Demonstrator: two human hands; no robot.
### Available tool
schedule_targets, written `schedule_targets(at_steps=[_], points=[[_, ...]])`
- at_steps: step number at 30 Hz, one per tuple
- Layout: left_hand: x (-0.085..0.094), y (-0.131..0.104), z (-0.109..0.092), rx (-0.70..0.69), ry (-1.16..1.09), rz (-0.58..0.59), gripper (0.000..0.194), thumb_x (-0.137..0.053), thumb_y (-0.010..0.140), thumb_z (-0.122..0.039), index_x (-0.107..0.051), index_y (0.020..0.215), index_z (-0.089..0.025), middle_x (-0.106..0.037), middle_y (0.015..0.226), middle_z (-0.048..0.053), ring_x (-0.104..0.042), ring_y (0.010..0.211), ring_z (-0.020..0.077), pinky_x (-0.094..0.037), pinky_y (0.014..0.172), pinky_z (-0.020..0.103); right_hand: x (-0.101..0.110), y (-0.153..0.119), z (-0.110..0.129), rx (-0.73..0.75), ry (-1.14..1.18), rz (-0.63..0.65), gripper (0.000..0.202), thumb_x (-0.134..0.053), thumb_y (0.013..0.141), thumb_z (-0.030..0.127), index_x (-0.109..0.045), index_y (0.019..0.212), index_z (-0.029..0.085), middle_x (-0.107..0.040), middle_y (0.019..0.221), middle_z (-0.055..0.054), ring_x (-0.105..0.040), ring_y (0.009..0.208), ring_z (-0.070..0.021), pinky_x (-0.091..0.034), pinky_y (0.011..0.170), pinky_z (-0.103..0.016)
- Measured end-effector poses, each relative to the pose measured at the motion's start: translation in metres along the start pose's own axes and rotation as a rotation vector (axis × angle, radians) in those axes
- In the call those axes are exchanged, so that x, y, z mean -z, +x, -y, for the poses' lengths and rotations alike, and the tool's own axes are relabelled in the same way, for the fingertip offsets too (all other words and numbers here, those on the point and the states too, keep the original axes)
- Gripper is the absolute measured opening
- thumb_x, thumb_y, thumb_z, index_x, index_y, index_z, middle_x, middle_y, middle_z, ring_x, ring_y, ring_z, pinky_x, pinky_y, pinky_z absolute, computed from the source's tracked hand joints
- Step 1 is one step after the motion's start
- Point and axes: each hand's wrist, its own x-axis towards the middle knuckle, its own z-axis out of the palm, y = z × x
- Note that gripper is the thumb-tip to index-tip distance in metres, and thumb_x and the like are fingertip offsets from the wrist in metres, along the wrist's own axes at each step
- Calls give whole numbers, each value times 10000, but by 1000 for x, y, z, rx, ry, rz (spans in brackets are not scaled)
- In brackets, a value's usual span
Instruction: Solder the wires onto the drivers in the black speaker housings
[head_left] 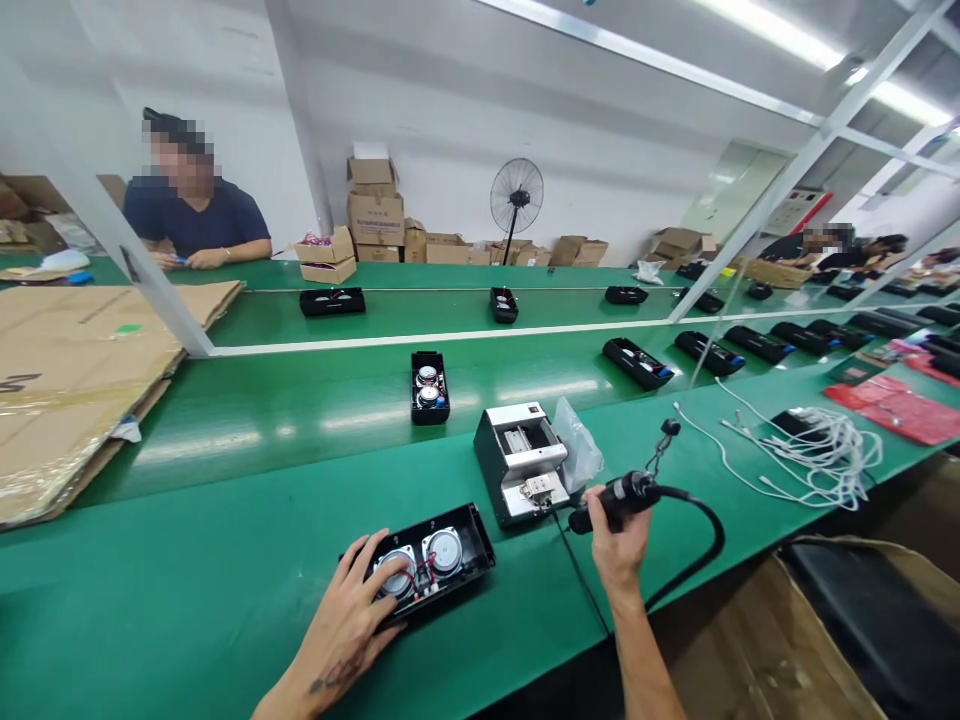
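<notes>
A black speaker housing (480, 548) with two round silver drivers and red wires lies open side up on the green bench. My left hand (358, 610) rests over its left end, fingers spread across the rim and the left driver. To the right, my right hand (621, 535) is closed around a black electric screwdriver (626, 495), which has a chain at its top and a thick black cable. Its tip points left, close to a black and silver screw feeder (521, 465). A clear plastic bag (576, 445) stands against the feeder's right side.
Beyond the bench, another housing (430, 388) sits on the green conveyor (337, 390), with more along the right. White cables (825, 460) lie at right beside red plastic (900, 408). Flattened cardboard (82, 370) covers the left. A metal frame post crosses there. A person (199, 200) sits opposite.
</notes>
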Motion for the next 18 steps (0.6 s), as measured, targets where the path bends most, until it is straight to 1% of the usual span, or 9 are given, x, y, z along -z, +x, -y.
schedule_targets(at_steps=[2, 4, 6, 9, 11, 12, 13, 15, 18], points=[[-2, 3, 1, -4, 13, 3, 193, -883, 805, -322, -702, 808, -255, -711, 1359, -5, -361, 1555, 360, -209, 1336, 546, -1, -4, 3, -2, 88, 110, 421, -779, 802, 568, -576, 1000, 258, -676, 719, 15, -671, 679, -243, -560, 731, -431], [-3, 9, 0, -8, 38, 5, 207, -892, 795, -327, -700, 794, -250, -710, 1365, -2, -373, 1540, 369, -237, 1322, 554, -4, 0, 9, -2, 155, 156, 369, -816, 790, 503, -588, 935, 252, -617, 607, 52, -606, 574, -207, -529, 657, -407], [-3, 15, -3, -14, 59, 5, 222, -904, 786, -338, -702, 782, -246, -712, 1357, 4, -384, 1527, 374, -266, 1306, 558, -8, 7, 20, 2, 238, 132, 358, -804, 813, 480, -549, 926, 256, -564, 564, 81, -559, 517, -178, -497, 599, -377], [-2, 24, -6, -17, 69, 16, 239, -917, 787, -368, -710, 775, -248, -715, 1348, 1, -396, 1513, 368, -306, 1282, 543, -17, 14, 44, 28, 376, 101, 381, -749, 870, 485, -497, 1059, 271, -514, 576, 123, -518, 481, -152, -492, 570, -345], [-1, 28, -7, -15, 53, 9, 264, -936, 771, -401, -717, 777, -254, -720, 1341, -9, -407, 1503, 360, -322, 1272, 528, -26, 15, 59, 67, 480, 117, 425, -776, 860, 457, -490, 1114, 273, -517, 583, 136, -501, 459, -136, -490, 558, -326], [-2, 30, -7, -14, 44, 3, 280, -948, 759, -416, -719, 776, -256, -724, 1335, -14, -413, 1497, 357, -326, 1269, 522, -31, 14, 64, 89, 520, 130, 432, -798, 850, 437, -497, 1109, 269, -526, 581, 137, -500, 450, -130, -484, 551, -317], [-2, 31, -7, -12, 36, -6, 296, -959, 744, -428, -719, 774, -257, -727, 1328, -18, -420, 1490, 356, -327, 1267, 519, -36, 13, 68, 109, 543, 144, 423, -816, 845, 421, -505, 1086, 264, -537, 575, 134, -504, 443, -128, -476, 543, -312], [-4, 31, -6, -10, 31, -19, 313, -972, 725, -438, -721, 773, -257, -730, 1322, -19, -429, 1481, 359, -329, 1266, 525, -45, 12, 71, 132, 518, 188, 381, -820, 860, 414, -519, 1032, 256, -562, 560, 119, -522, 436, -136, -471, 539, -318], [-6, 29, -5, -11, 36, -13, 300, -965, 734, -436, -732, 784, -256, -727, 1328, -8, -431, 1484, 373, -347, 1260, 550, -51, 11, 66, 129, 446, 269, 337, -808, 879, 423, -540, 979, 245, -579, 536, 98, -530, 436, -144, -478, 549, -330]])
